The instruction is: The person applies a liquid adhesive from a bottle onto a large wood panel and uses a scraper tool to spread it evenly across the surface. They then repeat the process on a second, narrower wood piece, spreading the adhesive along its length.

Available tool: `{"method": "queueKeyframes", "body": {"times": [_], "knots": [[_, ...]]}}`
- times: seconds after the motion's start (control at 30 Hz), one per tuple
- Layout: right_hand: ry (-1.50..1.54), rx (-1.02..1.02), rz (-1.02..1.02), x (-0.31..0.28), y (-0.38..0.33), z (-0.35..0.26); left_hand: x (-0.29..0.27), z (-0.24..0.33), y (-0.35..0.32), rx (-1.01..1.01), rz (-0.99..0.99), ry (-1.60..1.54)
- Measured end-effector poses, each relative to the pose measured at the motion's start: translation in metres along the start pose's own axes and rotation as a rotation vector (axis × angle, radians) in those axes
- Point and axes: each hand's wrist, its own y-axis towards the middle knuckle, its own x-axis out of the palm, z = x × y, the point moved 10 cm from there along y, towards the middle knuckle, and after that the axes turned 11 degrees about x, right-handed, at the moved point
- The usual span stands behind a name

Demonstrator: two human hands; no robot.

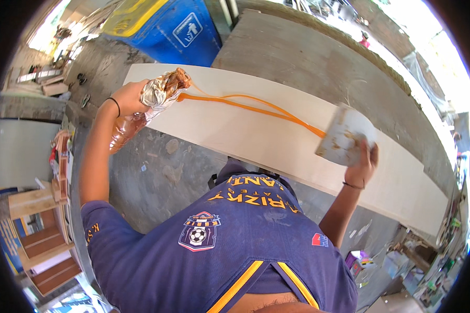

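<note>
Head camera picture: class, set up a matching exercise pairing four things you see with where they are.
1 foil pouch
2 orange glue line
3 flat scraper card
4 blue bin

a in the right hand
b on the pale board
c in the left hand
d beyond the board

Pairs: 1-c, 2-b, 3-a, 4-d

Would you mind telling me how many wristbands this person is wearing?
2: a black band on the left wrist, by the hand squeezing the foil glue pouch, and another on the right wrist, below the spreader card.
</note>
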Motion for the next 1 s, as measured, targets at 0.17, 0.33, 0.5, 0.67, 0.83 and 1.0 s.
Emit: {"method": "queueKeyframes", "body": {"times": [0.17,0.33,0.5,0.67,0.83,1.0], "knots": [[-0.167,0.056,-0.517,0.190,0.014,-0.011,-0.018,0.036,-0.021,0.088,0.276,-0.093],[-0.135,0.202,-0.895,0.329,-0.006,0.006,-0.020,0.063,-0.021,0.197,0.370,-0.094],[-0.453,0.250,-0.797,0.302,0.014,0.074,-0.027,0.063,-0.023,0.232,0.468,-0.186],[-0.732,0.117,-0.626,0.207,0.032,0.097,-0.029,0.058,-0.005,0.310,0.543,-0.290],[-0.696,0.132,-0.444,0.132,0.038,0.104,-0.059,0.065,0.042,0.483,0.811,-0.284],[-0.321,0.265,-0.330,0.072,0.026,0.140,-0.057,0.060,0.147,0.495,0.991,-0.501]]}}
